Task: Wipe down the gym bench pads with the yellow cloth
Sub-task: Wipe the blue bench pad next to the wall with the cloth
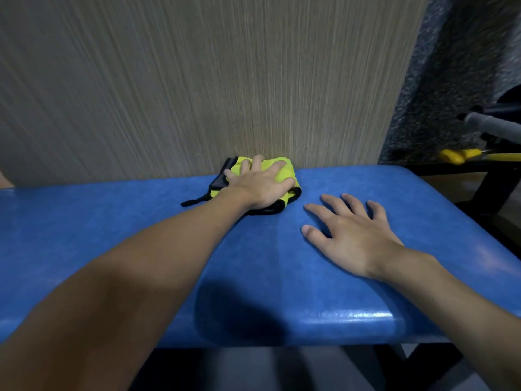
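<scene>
A blue padded gym bench pad (141,221) stretches across the view. At its far edge, against the wall, lies the yellow cloth (286,173) with black trim, bunched up. My left hand (259,184) lies on top of the cloth, fingers spread and pressing it onto the pad. To the right of the cloth, my right hand (349,235) rests flat on the bare pad with straight, spread fingers and holds nothing.
A wood-grain wall panel (197,80) rises directly behind the bench. At the right stand a black metal frame (485,193), a grey bar handle (490,124) and a yellow part (462,156). The pad's right end curves off near the frame.
</scene>
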Tool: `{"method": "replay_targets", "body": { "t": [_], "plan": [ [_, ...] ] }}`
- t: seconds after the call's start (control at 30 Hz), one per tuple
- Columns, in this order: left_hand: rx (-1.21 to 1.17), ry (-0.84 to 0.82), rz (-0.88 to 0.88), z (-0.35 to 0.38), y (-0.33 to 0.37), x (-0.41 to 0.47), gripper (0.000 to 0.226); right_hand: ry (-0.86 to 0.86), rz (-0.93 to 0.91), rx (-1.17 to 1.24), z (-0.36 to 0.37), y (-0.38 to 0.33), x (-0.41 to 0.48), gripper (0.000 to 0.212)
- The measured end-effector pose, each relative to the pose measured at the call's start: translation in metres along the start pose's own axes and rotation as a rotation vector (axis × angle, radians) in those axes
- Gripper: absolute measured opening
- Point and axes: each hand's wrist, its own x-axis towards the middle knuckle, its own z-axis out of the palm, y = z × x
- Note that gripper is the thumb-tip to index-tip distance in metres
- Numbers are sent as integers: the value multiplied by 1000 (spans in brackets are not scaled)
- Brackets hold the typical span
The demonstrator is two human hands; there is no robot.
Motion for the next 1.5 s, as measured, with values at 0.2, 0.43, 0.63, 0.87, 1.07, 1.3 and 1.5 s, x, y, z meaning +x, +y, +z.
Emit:
{"method": "replay_targets", "body": {
  "t": [0.2, 0.43, 0.63, 0.87, 1.07, 1.3, 1.5],
  "plan": [
    [16, -12, 26, 1, -4, -25, 69, 13, 4, 43, 0, 1, -1, 61],
    [40, 4, 104, 3, -4, -115, 69, 32, 10, 59, 0, 3, 1, 60],
    [57, 12, 108, 1, -4, -189, 70, 37, 3, 64, -2, 3, -2, 57],
    [16, 31, 105, -5, -7, -245, 78, -9, 1, 4, -8, -1, -6, 56],
    [79, 51, 92, 4, -8, -235, 83, 45, -20, -20, -22, -6, 10, 53],
    [34, -34, 75, -3, -15, -180, 68, -12, 24, 40, -3, -1, 14, 58],
    [30, -31, 66, 1, -24, -104, 69, -2, 16, 19, 0, -1, 11, 58]
  ]
}}
